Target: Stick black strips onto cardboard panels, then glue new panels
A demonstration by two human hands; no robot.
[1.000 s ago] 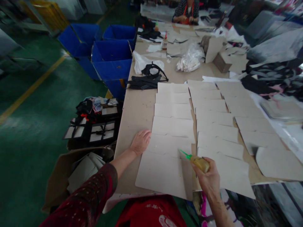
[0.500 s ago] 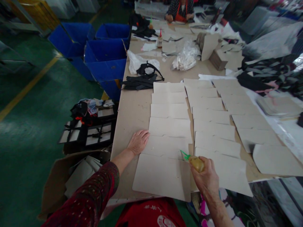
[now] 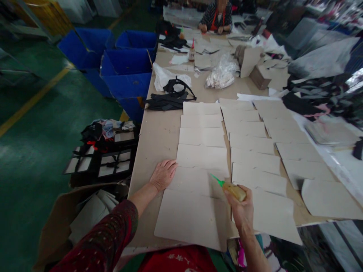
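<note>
My right hand [image 3: 244, 209] is wrapped round a squeeze glue bottle [image 3: 235, 192] with a green nozzle [image 3: 217, 180] and amber contents. The nozzle points left and away, over the second-nearest grey cardboard sheet [image 3: 195, 180] of the left column. Whether its tip touches the board, I cannot tell. Flat beside that column's left edge lies my left hand [image 3: 163, 175], fingers stretched out, fingertips at the sheets' edge. The nearest cardboard sheet [image 3: 191, 219] overlaps the one beyond it. More overlapping sheets form columns to the right, including a near sheet [image 3: 273, 213] beside my right hand.
Black straps [image 3: 167, 102] and a clear plastic bag [image 3: 222, 71] lie farther up the table. Another glue bottle [image 3: 191, 53] stands beyond. Blue bins [image 3: 126, 77] and an open carton [image 3: 51, 223] are on the left. A person [image 3: 217, 19] sits at the far end.
My right hand has moved the glue bottle left and slightly away over the sheet. My left hand stays by the column's edge. The view has shifted slightly.
</note>
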